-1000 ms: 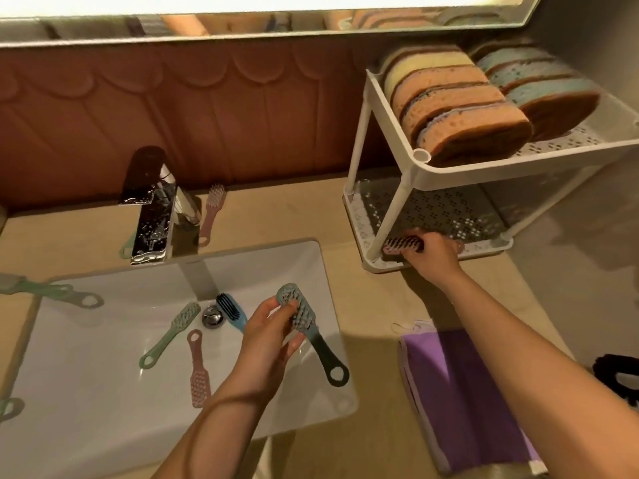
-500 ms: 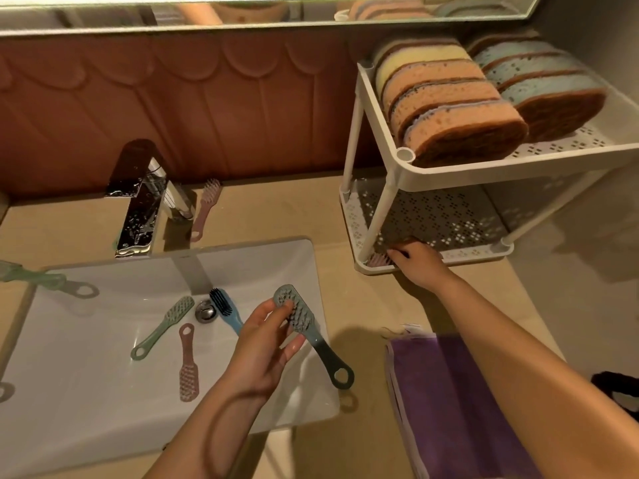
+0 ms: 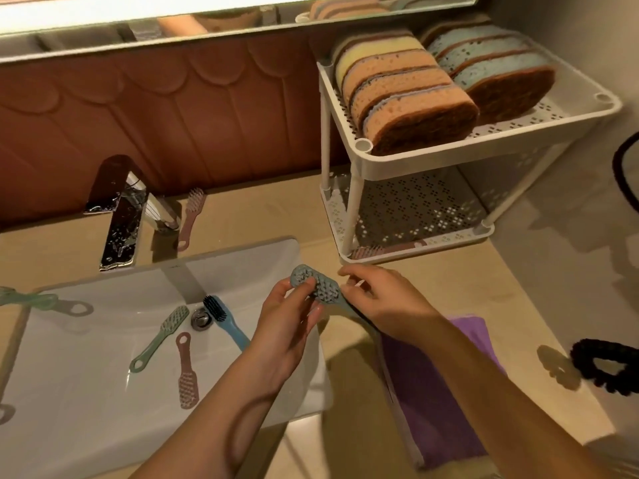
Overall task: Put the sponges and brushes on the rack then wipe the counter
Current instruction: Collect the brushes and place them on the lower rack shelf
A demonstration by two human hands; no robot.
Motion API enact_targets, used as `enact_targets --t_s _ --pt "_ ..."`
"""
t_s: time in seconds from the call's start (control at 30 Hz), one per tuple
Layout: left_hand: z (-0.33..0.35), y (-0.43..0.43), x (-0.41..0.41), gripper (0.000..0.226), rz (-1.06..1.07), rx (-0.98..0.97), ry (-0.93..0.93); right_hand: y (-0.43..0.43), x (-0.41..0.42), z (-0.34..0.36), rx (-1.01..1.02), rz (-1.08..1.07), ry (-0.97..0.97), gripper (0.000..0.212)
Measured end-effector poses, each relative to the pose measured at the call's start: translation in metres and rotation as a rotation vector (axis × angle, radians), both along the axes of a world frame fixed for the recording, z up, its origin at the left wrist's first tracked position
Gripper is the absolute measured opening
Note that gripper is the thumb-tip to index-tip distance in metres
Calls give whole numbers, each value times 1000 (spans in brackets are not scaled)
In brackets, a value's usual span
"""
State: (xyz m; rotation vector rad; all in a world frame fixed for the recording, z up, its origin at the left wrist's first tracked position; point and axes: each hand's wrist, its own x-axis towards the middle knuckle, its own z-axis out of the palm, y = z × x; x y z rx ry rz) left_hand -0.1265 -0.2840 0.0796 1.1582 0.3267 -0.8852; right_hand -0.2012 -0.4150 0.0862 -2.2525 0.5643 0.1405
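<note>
A grey-blue brush (image 3: 320, 286) is held over the sink's right rim between both hands. My left hand (image 3: 287, 323) pinches its bristled head. My right hand (image 3: 383, 302) curls over its handle, which is mostly hidden under that hand. The white two-tier rack (image 3: 425, 159) stands at the back right. Several orange, yellow and blue sponges (image 3: 415, 98) stand on edge on its top tier. A pink brush (image 3: 383, 251) lies along the front of the lower tier. In the sink (image 3: 69, 409) lie a green brush (image 3: 162, 337), a pink brush (image 3: 186, 371) and a blue brush (image 3: 224, 321).
Another pink brush (image 3: 192, 216) lies on the counter behind the chrome tap (image 3: 121, 219). A green brush (image 3: 38, 300) rests on the sink's left rim. A purple cloth (image 3: 442, 388) lies on the counter under my right forearm. A black scrunchie (image 3: 608, 369) lies at the right.
My right hand let go of the pink brush on the rack's lower tier and drew back to the grey-blue brush. My left hand lifted that brush up and to the right.
</note>
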Motion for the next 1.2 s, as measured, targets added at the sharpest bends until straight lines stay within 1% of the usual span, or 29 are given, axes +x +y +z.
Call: enact_targets --t_s 0.1,0.23,0.3,0.33,0.37,0.4,0.47,0.53,0.57,0.6,0.67,0.73,0.83,0.9,1.0,1.1,1.2 --pt "-1 -14 -7 2 12 -22 5 11 -6 1 -95 -30 -21 39" --pt "-1 -25 -11 9 -63 -76 27 2 -12 -12 -67 -169 -77 47" --pt "1 -31 -9 13 -123 -24 -16 -10 -16 -16 -58 -221 -95 44" --pt "2 -35 -7 13 -149 37 -84 -18 -18 -17 -53 -242 -112 38" --pt "2 -38 -3 14 -180 125 -202 -26 -19 -18 -50 -260 -130 33" --pt "3 -43 2 17 -219 229 -363 -35 -20 -20 -59 -274 -132 30" --pt "4 -53 16 34 -320 386 -692 -54 -19 -24 -116 -287 -105 29" --pt "4 -65 32 47 -428 436 -897 -70 -14 -30 -164 -301 -68 30" --pt "4 -69 38 49 -473 441 -973 -76 -10 -33 -181 -304 -58 29" --pt "2 -74 44 47 -514 443 -1045 -82 -5 -35 -205 -307 -55 29" --pt "-2 -81 51 35 -578 472 -1169 -95 7 -39 -279 -300 -31 30" --pt "-7 -85 54 28 -599 541 -1263 -105 21 -41 -354 -277 38 34" --pt "-14 -88 54 25 -583 643 -1382 -113 43 -45 -371 -228 102 33" --pt "-18 -87 54 24 -567 644 -1430 -114 56 -48 -376 -198 97 29" --pt "-21 -86 55 24 -553 641 -1462 -112 67 -52 -366 -154 159 24" --pt "-23 -85 56 22 -547 640 -1470 -111 73 -53 -358 -129 238 24" --pt "-24 -84 58 22 -547 635 -1464 -110 75 -53 -372 -133 264 25"
